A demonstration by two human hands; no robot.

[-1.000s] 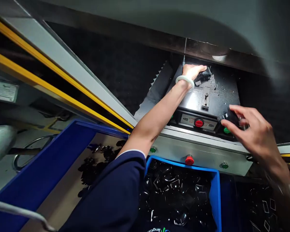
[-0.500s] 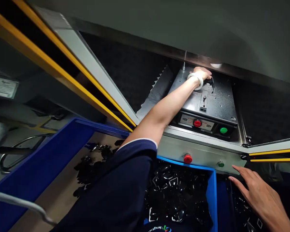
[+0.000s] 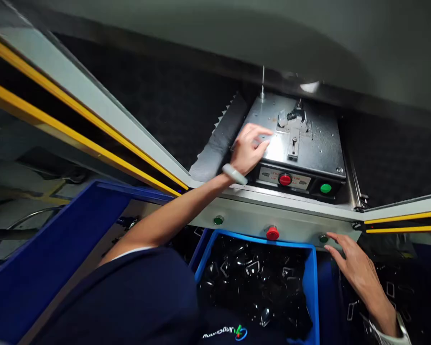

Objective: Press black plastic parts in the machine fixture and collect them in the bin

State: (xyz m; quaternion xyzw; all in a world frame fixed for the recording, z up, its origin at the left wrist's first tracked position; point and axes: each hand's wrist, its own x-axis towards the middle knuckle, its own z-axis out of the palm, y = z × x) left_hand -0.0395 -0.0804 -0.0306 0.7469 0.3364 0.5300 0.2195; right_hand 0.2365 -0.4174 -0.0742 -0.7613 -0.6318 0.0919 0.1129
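1. Left hand (image 3: pixel 250 147) is off the fixture block (image 3: pixel 301 126). A half second back it was right on it; now it's blurred over the left edge of the metal plate (image 3: pixel 319 151), toward the front-left corner. Fingers loosely curled, thumb apart from forefinger, nothing visible between them.
2. Black part (image 3: pixel 297 114) sits at the fixture block, nearer the plate's back edge than its front, right of centre. No hand on it. Can't tell from here whether it's fully seated.
3. Right hand (image 3: pixel 355 263) had a dark piece a second ago, over the plate's front-right corner. Gone from the fingers now; can't say where it went. Thumb and forefinger spread, bare.
4. Forefinger tip is just beside the green button (image 3: pixel 323 238) near the front panel's (image 3: pixel 244 213) right end. Touching or not, can't tell.
5. My read: placing at the block looks done, since the part stands there unheld.
6. Blue bin (image 3: pixel 315 287) below the panel holds glossy black pieces (image 3: pixel 251 273), well apart from both hands.
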